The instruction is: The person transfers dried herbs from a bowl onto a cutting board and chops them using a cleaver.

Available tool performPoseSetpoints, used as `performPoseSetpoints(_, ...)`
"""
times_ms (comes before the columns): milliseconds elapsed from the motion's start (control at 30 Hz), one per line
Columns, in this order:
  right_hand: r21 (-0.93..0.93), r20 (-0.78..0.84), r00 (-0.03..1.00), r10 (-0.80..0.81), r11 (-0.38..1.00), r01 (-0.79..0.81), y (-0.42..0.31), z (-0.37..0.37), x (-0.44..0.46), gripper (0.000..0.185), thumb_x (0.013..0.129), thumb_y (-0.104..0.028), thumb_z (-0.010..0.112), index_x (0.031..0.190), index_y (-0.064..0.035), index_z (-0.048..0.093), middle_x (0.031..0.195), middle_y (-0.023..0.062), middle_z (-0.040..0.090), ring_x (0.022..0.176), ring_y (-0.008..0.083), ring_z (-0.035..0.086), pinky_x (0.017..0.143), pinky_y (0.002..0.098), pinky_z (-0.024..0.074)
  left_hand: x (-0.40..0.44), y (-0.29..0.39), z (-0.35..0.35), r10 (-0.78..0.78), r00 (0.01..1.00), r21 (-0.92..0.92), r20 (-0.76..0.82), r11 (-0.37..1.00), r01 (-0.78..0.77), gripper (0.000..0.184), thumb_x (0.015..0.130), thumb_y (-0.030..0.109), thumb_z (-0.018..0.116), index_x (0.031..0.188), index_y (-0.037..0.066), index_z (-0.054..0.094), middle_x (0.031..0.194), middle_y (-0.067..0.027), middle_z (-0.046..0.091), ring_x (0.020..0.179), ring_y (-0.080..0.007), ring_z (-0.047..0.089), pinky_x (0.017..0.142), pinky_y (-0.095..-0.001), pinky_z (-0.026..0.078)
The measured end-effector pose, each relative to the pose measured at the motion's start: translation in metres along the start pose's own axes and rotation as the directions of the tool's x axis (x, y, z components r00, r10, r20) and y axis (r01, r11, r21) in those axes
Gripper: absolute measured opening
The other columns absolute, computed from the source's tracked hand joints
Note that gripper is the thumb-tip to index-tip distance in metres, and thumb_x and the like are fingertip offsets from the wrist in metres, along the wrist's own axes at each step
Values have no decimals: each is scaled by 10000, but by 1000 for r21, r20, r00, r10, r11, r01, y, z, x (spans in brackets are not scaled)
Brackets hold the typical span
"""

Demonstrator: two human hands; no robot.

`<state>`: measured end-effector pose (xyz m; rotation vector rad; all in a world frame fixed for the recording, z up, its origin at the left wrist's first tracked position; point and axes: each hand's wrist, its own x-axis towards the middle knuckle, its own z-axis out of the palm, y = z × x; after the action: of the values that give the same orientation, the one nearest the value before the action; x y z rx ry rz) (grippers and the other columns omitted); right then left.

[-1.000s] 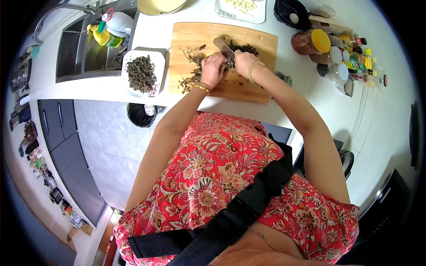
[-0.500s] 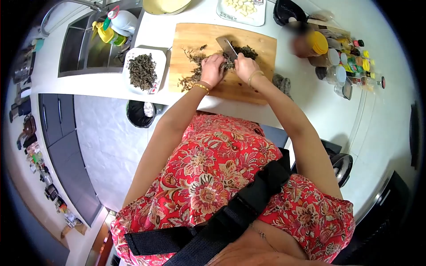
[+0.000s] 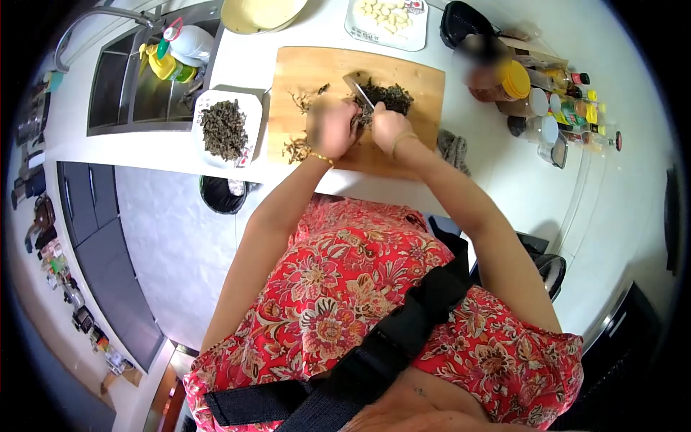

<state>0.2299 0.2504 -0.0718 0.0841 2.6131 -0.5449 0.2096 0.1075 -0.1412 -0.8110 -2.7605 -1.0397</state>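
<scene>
A wooden cutting board (image 3: 425, 129) lies before me on the counter. My right hand (image 3: 392, 126) is closed round the handle of a kitchen knife (image 3: 357, 88), whose blade points up and left. Dark, chopped leafy greens (image 3: 392, 99) are heaped to the right of the blade. To the left of the knife, my left hand (image 3: 335, 131) presses curled fingers onto a bunch of the same greens; part of this hand is blurred. Loose stringy pieces (image 3: 296, 150) lie on the board's left side. More dark greens (image 3: 224, 129) fill a white plate (image 3: 252, 108) left of the board.
A plate of peeled garlic cloves (image 3: 385, 16) and a pale bowl (image 3: 263, 29) stand behind the board. The sink (image 3: 108, 90), with bottles at its edge, is at left. Jars and bottles (image 3: 543, 126) line the right wall. A grey cloth (image 3: 453, 151) touches the board's right side.
My left hand stays curled over the greens but has shifted slightly left in view. The knife now sits farther left, with more of the chopped heap showing. The whole view has shifted slightly.
</scene>
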Motion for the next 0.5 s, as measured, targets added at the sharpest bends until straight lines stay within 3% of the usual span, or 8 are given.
performPoseSetpoints(100,23,-94,995,-34,999,36,6,7,-3,170,809,-75,392,925,40,440,798,280,596,782,405,602,698,471,486,4,9,-4,-66,994,129,82,990,56,249,664,26,583,899,103,552,907,-69,567,911,-252,535,785,-367,343)
performPoseSetpoints(133,61,-88,996,-28,998,33,10,7,1,164,819,-96,403,910,33,448,805,281,593,774,411,599,697,474,479,11,26,-17,-138,984,51,109,990,133,229,688,53,603,905,106,553,922,-68,568,926,-257,533,796,-376,344)
performPoseSetpoints(167,59,-92,996,-22,998,28,17,6,3,164,819,-96,403,910,33,448,805,281,593,774,411,599,697,474,479,-2,-5,4,56,998,13,-25,998,-56,224,702,68,613,915,105,553,958,-72,572,948,-259,530,808,-380,346)
performPoseSetpoints(267,150,-220,975,-31,987,65,18,3,-2,185,847,-167,442,882,14,466,772,252,598,730,393,596,672,477,467,-4,-5,2,51,997,-6,-61,999,-52,228,709,92,611,929,98,553,996,-79,575,960,-264,529,816,-370,349)
performPoseSetpoints(367,129,-297,953,-59,986,101,19,4,-7,201,852,-184,448,872,15,468,700,247,589,703,408,587,654,484,466,-5,-4,0,39,998,-29,-41,999,-41,223,713,124,598,931,91,563,1024,-85,568,977,-267,522,830,-367,353)
performPoseSetpoints(500,94,-198,979,-48,993,67,1,-5,-6,205,857,-185,441,867,19,462,747,255,593,739,413,585,667,489,461,-4,-23,2,14,998,-40,-61,999,-17,222,708,142,608,924,98,579,1004,-68,562,963,-245,525,826,-367,350)
